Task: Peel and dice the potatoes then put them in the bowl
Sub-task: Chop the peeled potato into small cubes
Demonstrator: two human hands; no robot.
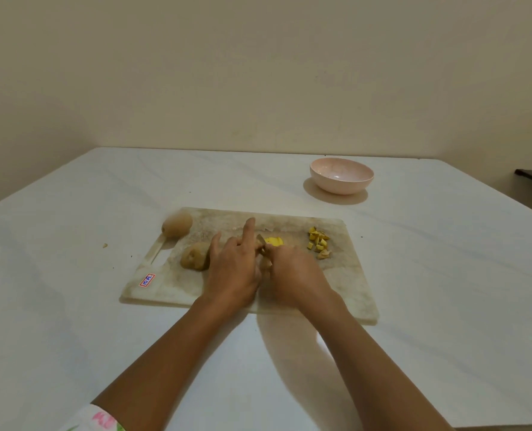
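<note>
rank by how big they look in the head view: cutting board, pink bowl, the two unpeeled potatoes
1. cutting board
2. pink bowl, though it sits farther from the camera
3. potato by the board's handle and potato nearer the camera: too alike to rank

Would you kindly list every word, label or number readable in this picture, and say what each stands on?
"10A", tilted, blue on white with a red border, reading uncertain: sticker on the near left corner of the cutting board.
Pink marks on the sleeve: too blurred to read.
Bowl: no text visible.
</note>
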